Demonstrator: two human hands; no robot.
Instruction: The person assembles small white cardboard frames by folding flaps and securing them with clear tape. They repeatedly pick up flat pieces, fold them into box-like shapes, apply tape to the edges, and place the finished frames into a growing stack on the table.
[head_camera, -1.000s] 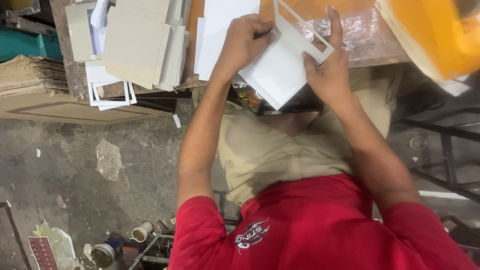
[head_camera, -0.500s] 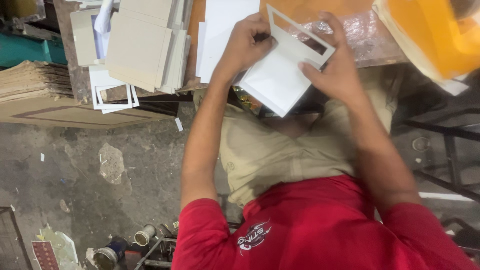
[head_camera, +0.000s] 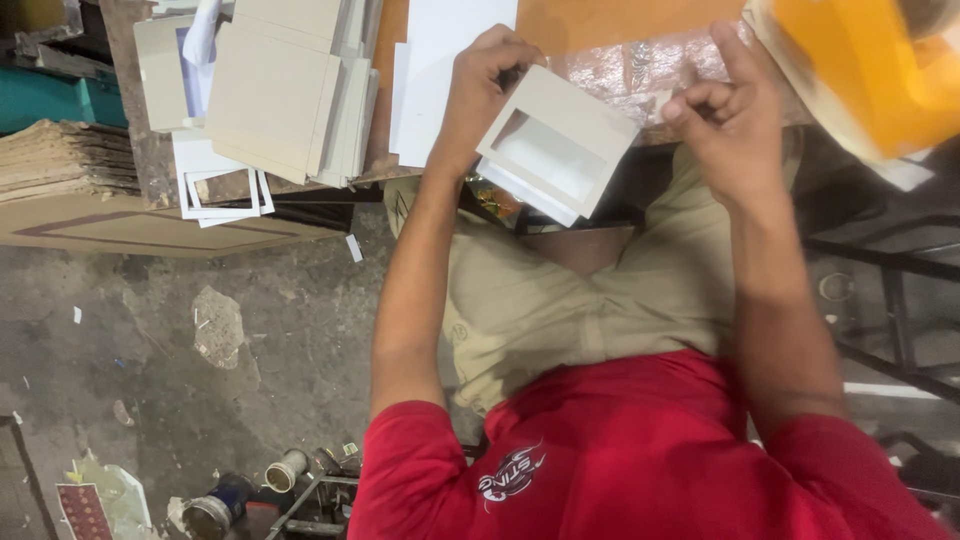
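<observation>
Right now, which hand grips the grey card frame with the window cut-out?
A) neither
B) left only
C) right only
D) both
B: the left hand pinches the card frame at its top corner, while the right hand sits just clear of its edge, fingers curled.

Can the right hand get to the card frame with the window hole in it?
Probably yes. The right hand is loosely curled just beside the card frame, with nothing between them. The left hand already grips the frame's far corner.
</observation>
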